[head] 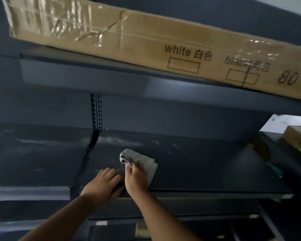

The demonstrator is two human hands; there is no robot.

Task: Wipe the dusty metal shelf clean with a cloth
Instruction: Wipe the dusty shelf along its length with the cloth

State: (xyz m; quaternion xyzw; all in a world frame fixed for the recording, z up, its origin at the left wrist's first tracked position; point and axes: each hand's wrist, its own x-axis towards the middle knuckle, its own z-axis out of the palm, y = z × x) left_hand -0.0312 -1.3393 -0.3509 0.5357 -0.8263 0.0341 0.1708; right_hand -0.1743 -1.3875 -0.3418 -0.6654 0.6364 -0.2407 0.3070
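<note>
A dark metal shelf (pixel 198 164) runs across the middle of the view, with pale dust streaks near its back edge. A folded grey cloth (pixel 142 160) lies on it left of centre. My right hand (pixel 135 180) presses on the cloth's near edge, fingers curled over it. Just to its left, my left hand (pixel 102 184) rests flat on the shelf's front edge, fingers spread and holding nothing.
A long cardboard box (pixel 146 37) marked "white" and "black" overhangs from the shelf above. A slotted upright (pixel 96 111) splits the back panel. Another dusty shelf (pixel 33 162) adjoins on the left. Boxes and green items (pixel 299 140) sit at right. Lower shelves (pixel 198 218) lie below.
</note>
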